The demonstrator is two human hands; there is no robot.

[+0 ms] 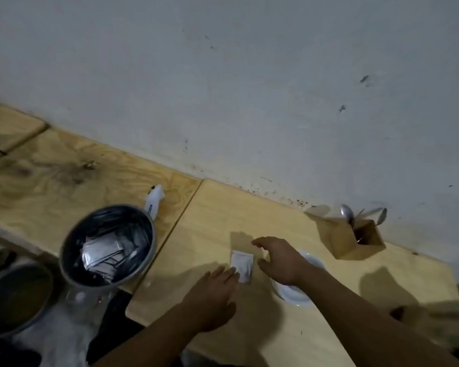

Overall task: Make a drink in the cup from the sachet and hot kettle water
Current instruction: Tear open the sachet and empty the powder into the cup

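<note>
A small silver sachet lies flat on the light wooden table. My left hand rests on the table with its fingertips touching the sachet's lower left corner. My right hand hovers just right of the sachet with fingers spread, holding nothing. It partly covers a white cup or saucer, whose shape is mostly hidden by my wrist. No kettle is in view.
A round metal tin full of several silver sachets stands to the left, a darker bowl below it. A white tube lies behind the tin. A wooden holder with spoons stands by the wall.
</note>
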